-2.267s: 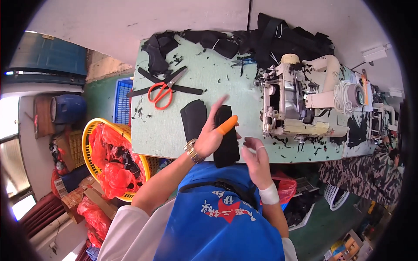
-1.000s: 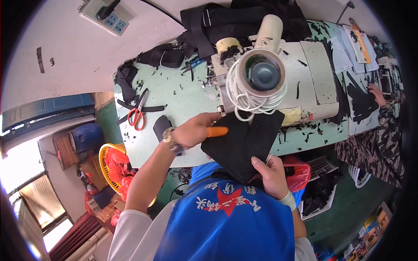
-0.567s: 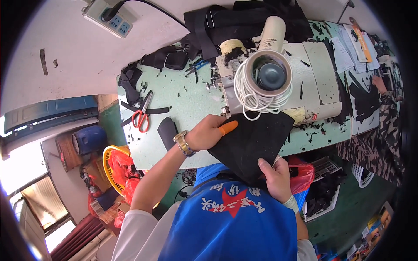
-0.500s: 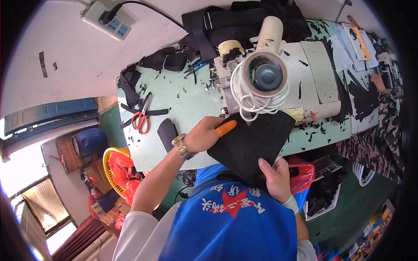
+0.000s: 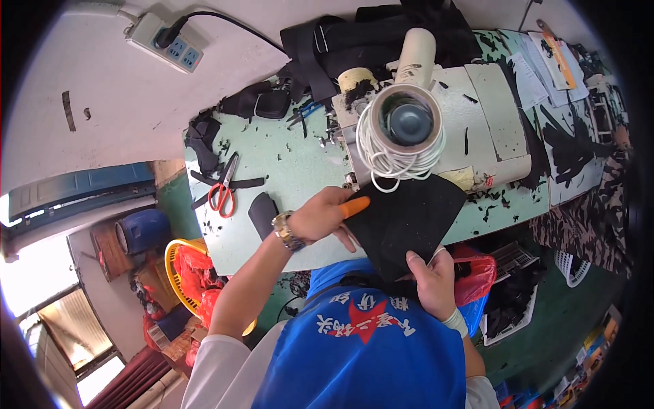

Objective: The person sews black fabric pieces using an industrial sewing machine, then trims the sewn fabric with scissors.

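A black fabric piece [image 5: 412, 221], wide at the far end and narrowing toward me, hangs over the table's front edge between my hands. My left hand [image 5: 319, 217] is closed on its left edge, an orange finger cover [image 5: 355, 206] on one digit lying on top and other fingertips showing beside the edge. At the lower right, my right hand [image 5: 434, 281] pinches the narrow end, thumb on top; its other fingers are partly hidden. The fabric's far edge lies by the sewing machine [image 5: 477, 123], below a coil of white cord [image 5: 373, 146]. The needle area is hidden.
Red-handled scissors [image 5: 222, 196] and another black piece [image 5: 263, 215] lie on the table's left. Blue-handled snips [image 5: 305, 112] rest farther back. A yellow basket [image 5: 170, 269] with red bags stands at the lower left. At the right is a co-worker's camouflage sleeve [image 5: 616, 178].
The fabric's left corner has shifted right and drawn in, so fingers of my left hand now show beside it. My right hand keeps its pinch. The co-worker's hand has moved right.
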Motion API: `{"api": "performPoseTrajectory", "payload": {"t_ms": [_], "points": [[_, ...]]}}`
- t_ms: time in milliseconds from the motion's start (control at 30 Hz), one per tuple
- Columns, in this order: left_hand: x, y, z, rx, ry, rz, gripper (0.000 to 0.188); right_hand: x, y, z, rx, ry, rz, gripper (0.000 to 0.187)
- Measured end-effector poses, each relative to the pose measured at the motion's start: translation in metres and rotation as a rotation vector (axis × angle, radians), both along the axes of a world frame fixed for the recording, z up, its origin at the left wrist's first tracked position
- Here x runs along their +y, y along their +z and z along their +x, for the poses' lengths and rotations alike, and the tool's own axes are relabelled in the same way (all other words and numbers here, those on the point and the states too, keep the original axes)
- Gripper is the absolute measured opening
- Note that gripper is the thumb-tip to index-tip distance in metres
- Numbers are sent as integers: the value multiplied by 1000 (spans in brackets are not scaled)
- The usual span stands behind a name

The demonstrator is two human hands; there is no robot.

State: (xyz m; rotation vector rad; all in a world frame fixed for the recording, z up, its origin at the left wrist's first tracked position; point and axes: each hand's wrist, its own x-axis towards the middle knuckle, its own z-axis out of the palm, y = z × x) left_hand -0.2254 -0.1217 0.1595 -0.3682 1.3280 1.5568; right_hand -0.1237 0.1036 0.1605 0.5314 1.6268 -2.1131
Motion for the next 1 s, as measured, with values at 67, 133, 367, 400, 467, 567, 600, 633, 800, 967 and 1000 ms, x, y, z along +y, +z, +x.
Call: {"api": "performPoseTrajectory", "payload": {"t_ms": [67,133,367,400,467,567,600,633,800,967,1000], "points": [[3,-2,3,49,-46,-46,40,1,7,-1,-32,-26,-36,25],[-2,-13,13,-17,132,81,38,1,6,-2,-66,-55,-72,26],[20,-8,8,27,113,-56,35,1,14,-5,-120,-77,-85,24],[22,-8,7,-3,41,-97,37,1,15,-5,-127,-81,-89,22],[30,-9,22,137,-130,-124,40,-2,11,-2,-145,-79,-98,22],[71,1,58,831,-96,-404,43,4,8,1,-70,165,106,22],[72,5,57,849,2,-299,45,19,12,-4,-24,338,233,23],[66,7,51,941,-102,-220,44,42,2,-5,92,309,340,29],[31,26,19,730,-551,203,41,60,43,-28,419,497,368,59],[15,15,20,415,-95,134,37,34,11,-23,239,470,302,30],[16,16,23,441,-101,184,37,29,5,-19,209,367,232,30]]}}
